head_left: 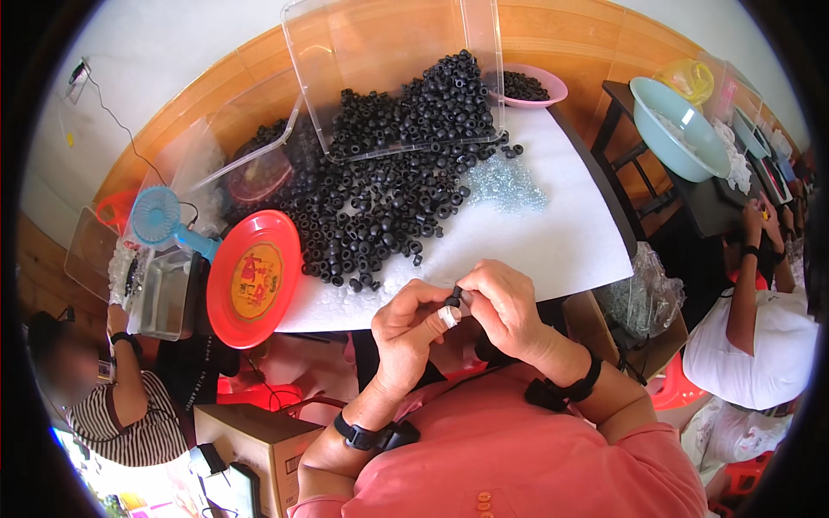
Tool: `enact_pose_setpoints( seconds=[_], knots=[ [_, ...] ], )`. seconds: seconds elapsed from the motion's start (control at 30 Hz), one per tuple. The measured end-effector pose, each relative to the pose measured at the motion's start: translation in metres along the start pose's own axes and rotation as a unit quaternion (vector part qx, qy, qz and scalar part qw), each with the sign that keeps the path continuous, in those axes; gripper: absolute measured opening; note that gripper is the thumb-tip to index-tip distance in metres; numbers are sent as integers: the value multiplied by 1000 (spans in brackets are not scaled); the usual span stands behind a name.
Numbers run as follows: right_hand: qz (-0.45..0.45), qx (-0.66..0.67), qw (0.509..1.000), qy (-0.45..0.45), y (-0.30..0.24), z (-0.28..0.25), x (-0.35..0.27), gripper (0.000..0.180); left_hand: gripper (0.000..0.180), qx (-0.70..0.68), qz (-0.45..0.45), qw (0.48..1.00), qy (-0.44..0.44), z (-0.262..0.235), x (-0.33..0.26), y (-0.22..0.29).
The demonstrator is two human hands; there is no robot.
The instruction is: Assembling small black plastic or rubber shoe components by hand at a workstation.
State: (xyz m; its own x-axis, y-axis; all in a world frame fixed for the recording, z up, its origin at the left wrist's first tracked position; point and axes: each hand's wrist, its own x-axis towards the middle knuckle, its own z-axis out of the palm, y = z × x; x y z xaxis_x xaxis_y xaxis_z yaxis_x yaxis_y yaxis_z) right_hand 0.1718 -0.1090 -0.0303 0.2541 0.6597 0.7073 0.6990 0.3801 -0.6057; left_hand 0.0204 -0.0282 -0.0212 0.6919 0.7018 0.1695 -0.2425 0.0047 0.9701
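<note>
Both hands meet in front of my chest, just off the near edge of the white table (570,250). My left hand (404,332), with white tape round a fingertip, is closed on a small black ring-shaped part (453,300). My right hand (503,306) pinches at the same part from the other side; its fingertips partly hide it. Beyond my hands spreads a large pile of small black ring-shaped parts (371,207). More of them fill a clear plastic bin (304,78) tipped toward me. Right of the pile lie small clear bluish pieces (508,186).
A red round plate (222,289) and a blue handheld fan (157,216) stand left. At the back is a pink bowl (557,85) of dark parts. A light-blue basin (648,95) sits on a dark side table. People work on both sides; a cardboard box (281,457) stands lower left.
</note>
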Motion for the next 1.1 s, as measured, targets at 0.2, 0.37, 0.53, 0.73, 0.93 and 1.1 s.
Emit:
enact_pose_setpoints(
  seconds=[0.2,0.37,0.53,0.73,0.93,1.1],
  knots=[
    [17,-6,1000,-14,-4,0,10,13,16,-42,-54,998,14,-6,6,1],
    [4,-28,999,-38,-11,-4,23,10,15,-89,-83,992,29,-5,10,9],
    [-13,-51,997,-48,-15,-8,33,12,14,-120,-94,988,19,-1,11,13],
    [78,47,993,-73,-21,-13,40,8,16,-82,-22,996,3,1,13,20],
    [72,41,993,-82,-19,-13,40,5,19,-128,-83,988,12,-3,19,18],
    [118,123,982,-78,-19,-15,45,9,20,-171,-88,981,-17,-8,18,21]
  ],
)
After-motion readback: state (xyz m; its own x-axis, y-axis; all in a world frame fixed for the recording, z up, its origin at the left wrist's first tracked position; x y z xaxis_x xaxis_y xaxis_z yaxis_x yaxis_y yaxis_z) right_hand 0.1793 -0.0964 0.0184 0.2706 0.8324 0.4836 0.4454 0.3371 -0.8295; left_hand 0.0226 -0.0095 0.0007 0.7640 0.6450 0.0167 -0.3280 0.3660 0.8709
